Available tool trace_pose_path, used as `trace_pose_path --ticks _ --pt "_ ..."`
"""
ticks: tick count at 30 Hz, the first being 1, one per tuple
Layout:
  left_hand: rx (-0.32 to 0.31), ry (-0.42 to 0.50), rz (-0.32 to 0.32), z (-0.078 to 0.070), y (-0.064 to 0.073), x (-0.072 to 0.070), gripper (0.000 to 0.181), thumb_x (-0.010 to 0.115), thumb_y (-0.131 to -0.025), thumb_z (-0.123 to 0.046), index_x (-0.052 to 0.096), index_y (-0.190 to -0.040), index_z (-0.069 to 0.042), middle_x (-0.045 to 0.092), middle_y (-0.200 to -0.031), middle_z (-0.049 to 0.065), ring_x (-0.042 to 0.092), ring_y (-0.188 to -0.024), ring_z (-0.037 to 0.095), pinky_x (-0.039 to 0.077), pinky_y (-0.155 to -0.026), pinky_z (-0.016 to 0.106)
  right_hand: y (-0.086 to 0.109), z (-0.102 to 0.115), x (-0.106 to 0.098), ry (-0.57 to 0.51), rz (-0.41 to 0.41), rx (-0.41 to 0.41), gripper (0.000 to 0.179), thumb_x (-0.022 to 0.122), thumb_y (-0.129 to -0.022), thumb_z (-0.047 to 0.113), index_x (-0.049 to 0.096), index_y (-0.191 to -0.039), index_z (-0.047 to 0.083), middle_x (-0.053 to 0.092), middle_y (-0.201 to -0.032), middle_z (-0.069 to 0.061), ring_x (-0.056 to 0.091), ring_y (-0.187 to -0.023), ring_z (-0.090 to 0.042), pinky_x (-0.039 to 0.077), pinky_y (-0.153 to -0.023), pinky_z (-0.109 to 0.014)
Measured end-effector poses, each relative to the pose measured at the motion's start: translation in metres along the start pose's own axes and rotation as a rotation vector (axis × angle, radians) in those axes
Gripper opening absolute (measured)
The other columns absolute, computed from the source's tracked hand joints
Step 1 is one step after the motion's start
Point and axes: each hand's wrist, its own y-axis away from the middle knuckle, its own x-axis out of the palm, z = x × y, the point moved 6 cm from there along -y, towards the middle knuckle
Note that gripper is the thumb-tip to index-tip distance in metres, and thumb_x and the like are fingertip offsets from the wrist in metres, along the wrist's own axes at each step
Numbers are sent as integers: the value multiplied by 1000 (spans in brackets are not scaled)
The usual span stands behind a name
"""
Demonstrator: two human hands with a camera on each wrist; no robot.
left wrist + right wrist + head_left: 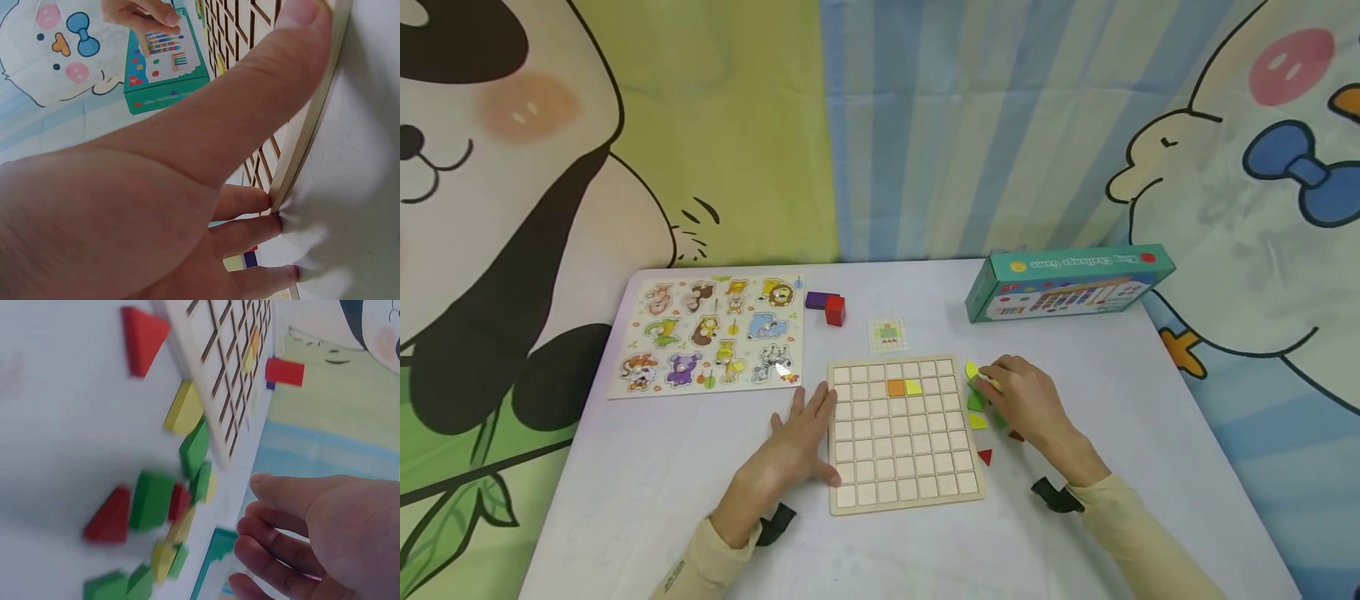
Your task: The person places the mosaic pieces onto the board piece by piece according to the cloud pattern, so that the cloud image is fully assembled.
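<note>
From my end I take the wooden grid board (pixel 904 446) as my landmark — everything sits around it. The left hand (pixel 801 437) has its fingers spread along the board's left edge, gripping nothing; I read that as steadying, so the board won't slide. On it, towards the far side, an orange square (pixel 896 388) and a yellow square (pixel 913 387) lie side by side in neighbouring cells. The right hand (pixel 1030 404) hovers over the right edge, fingers loosely bent, and I see no piece between thumb and fingertips. Beneath it, just right of the board, are green pieces (pixel 975 402), a yellow piece (pixel 978 422) and a red triangle (pixel 985 457), probably kept there for easy reach. Just beyond the board lies a small pattern card (pixel 888 335), presumably placed for consulting. The animal puzzle (pixel 794 362) is left of the board. Beyond its right corner, the teal box (pixel 1067 283) reads "Challenge Game" — upside down to me, the word before it unclear. A mark on the left sleeve (pixel 703 550) is too small to read.
</note>
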Motion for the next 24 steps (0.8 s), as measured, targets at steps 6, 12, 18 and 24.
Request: trace_pose_path --ticks 6,12,18,24 --pt "2 1 2 1 1 0 129 97 -60 -24 20 -162 -5 9 -171 15 -3 -156 48 7 -111 82 20 -29 -10 47 -20 146 33 87 -80 26 80 -101 1 73 -90 -12 66 -81 -27 57 -65 -42" --pt "3 3 0 2 1 -1 130 98 -60 -24 20 -162 -5 9 -172 14 -3 -156 48 7 -112 82 33 -42 -6 113 14 242 43 91 -75 34 79 -95 -2 72 -85 -15 62 -75 -29 53 -61 -42" --pt "3 4 1 2 0 0 130 98 -59 -24 20 -162 -5 9 -172 15 -3 -156 48 7 -111 82 35 -43 2 140 8 263 42 91 -75 35 78 -90 -2 71 -80 -15 60 -72 -30 51 -59 -42" --pt "21 -5 -2 2 0 -1 129 97 -60 -25 20 -162 -5 8 -171 15 -3 -155 48 8 -110 83 33 -44 4 135 35 293 32 89 -78 22 78 -94 -3 70 -81 -16 61 -71 -29 50 -57 -39"
